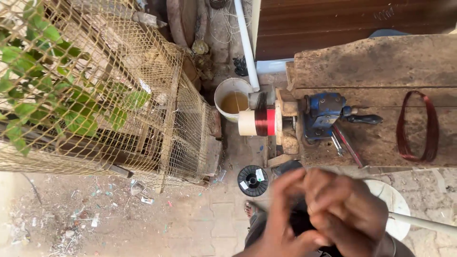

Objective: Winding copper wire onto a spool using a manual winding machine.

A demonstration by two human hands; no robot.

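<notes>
Pressing together low in the frame, blurred with motion: left hand (281,214) and right hand (345,209), fingers curled inward and touching one another over the lap. Impossible to tell whether either grip has hold of anything; no wire or tool visible between the fingers, blur hiding the gap. Judging by the blur alone, seemingly mid-step in some fine finger work near the body, with any next move calling for a clear sight of what sits between the fingertips. Just beyond the hands, on the paved ground, lying flat: a black empty spool (253,181), beside a sandalled foot (251,209). Farther up, mounted sideways at the edge of a worn wooden bench (376,62): a spool of copper wire (261,122) with cream and red ends, next to a blue hand-crank winder (323,114). Resting on the bench to the right: a finished loop of copper coil (419,126). Standing behind the spool: a white bucket (232,97) of murky liquid. Filling the left side: a wire mesh cage (143,104) with green leaves (71,100) showing through.
</notes>
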